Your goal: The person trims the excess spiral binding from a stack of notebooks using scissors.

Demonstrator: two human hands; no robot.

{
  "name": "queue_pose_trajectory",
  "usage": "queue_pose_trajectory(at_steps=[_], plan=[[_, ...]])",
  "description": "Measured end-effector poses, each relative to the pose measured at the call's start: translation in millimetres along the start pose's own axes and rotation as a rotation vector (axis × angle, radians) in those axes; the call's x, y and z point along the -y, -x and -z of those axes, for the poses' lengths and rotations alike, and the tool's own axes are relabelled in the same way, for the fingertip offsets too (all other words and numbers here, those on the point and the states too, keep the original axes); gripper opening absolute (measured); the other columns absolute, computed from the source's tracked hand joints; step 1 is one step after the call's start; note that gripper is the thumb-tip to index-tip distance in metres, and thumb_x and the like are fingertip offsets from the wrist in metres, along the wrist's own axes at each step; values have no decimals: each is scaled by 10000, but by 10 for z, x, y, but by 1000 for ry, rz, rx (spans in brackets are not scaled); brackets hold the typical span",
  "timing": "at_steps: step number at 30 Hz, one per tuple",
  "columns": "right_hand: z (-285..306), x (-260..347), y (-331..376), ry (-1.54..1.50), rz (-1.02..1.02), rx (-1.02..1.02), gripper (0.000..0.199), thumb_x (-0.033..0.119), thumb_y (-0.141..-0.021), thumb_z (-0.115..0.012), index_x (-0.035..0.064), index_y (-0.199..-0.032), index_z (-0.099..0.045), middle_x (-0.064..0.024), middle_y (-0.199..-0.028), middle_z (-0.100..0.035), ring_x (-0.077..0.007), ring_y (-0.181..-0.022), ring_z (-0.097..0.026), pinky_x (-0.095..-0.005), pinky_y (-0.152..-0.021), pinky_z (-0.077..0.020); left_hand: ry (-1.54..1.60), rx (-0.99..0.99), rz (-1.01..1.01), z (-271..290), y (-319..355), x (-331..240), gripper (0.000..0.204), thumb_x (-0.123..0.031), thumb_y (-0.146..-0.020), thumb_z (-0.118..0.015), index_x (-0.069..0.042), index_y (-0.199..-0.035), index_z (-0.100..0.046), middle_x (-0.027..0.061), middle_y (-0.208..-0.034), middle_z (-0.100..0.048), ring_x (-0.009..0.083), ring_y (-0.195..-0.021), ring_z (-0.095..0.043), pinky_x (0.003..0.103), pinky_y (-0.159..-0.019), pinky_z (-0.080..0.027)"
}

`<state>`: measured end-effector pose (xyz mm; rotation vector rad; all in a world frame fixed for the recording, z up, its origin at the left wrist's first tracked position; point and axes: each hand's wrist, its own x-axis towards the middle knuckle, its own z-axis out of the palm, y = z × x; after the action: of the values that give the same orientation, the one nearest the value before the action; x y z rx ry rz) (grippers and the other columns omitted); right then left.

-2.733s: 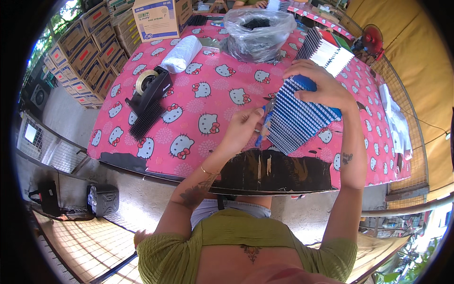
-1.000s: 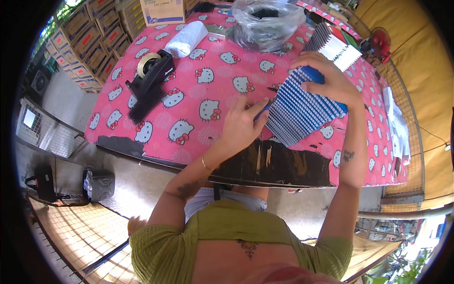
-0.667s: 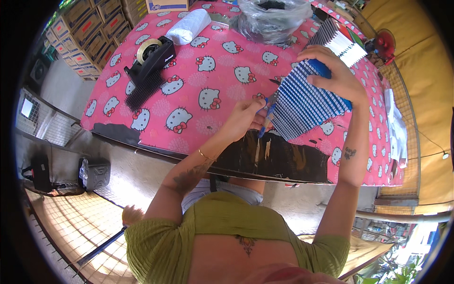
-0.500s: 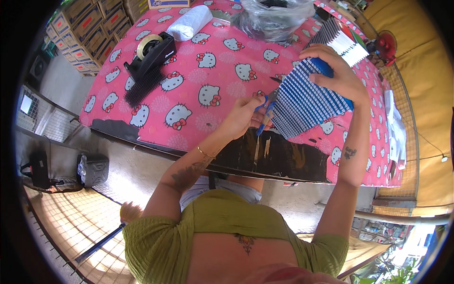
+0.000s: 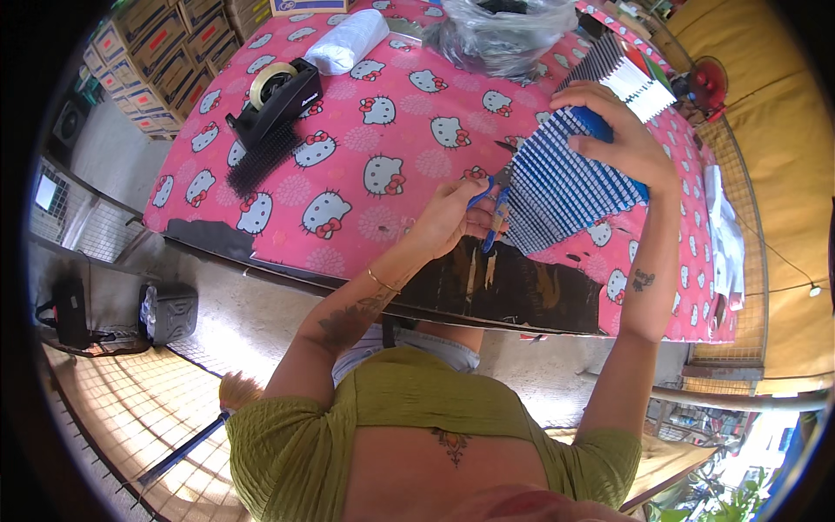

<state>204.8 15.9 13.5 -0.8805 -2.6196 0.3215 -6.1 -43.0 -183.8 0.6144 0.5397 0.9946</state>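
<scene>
The left hand (image 5: 450, 213) holds blue-handled scissors (image 5: 502, 207), its fingers through or around the loops, the blades at the near edge of a blue-and-white ridged bundle (image 5: 561, 191). That bundle lies on the pink patterned surface (image 5: 348, 176) to the right of this hand and under the right hand (image 5: 628, 139), which clasps its far part, thumb apart from fingers. Well left of the left hand stands a black tape dispenser (image 5: 280, 111); just beyond the right hand lies a white ridged stack (image 5: 639, 94).
</scene>
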Motion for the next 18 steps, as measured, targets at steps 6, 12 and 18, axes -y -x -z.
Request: queue_pose_trajectory(at_steps=[6, 12, 18], plan=[[7, 5, 5, 8, -11, 6, 401, 169, -764, -688, 74, -1149, -624, -110, -1130, -579, -299, -1122, -525, -384, -997, -384, 1, 46, -46, 48, 22, -34, 364, -284, -980, -494, 58, -1101, -524, 212, -899, -675, 294, -751, -707, 387, -643, -603], [-1, -23, -7, -3, -5, 9, 397, 165, -762, -685, 74, -1144, -625, -107, -1126, -584, -294, -1127, -522, -384, -1004, -380, 10, 40, -25, 21, 63, -122, 361, -280, -980, -494, 56, -1111, -521, 223, -905, -679, 305, -775, -709, 401, -667, -605], [7, -5, -6, 10, 3, 9, 392, 165, -763, -685, 75, -1140, -626, -105, -1150, -583, -293, -1138, -519, -383, -1013, -376, 16, 20, -7, 72, -35, 45, 338, -267, -977, -505, 47, -1099, -522, 226, -906, -679, 304, -757, -710, 394, -647, -608]])
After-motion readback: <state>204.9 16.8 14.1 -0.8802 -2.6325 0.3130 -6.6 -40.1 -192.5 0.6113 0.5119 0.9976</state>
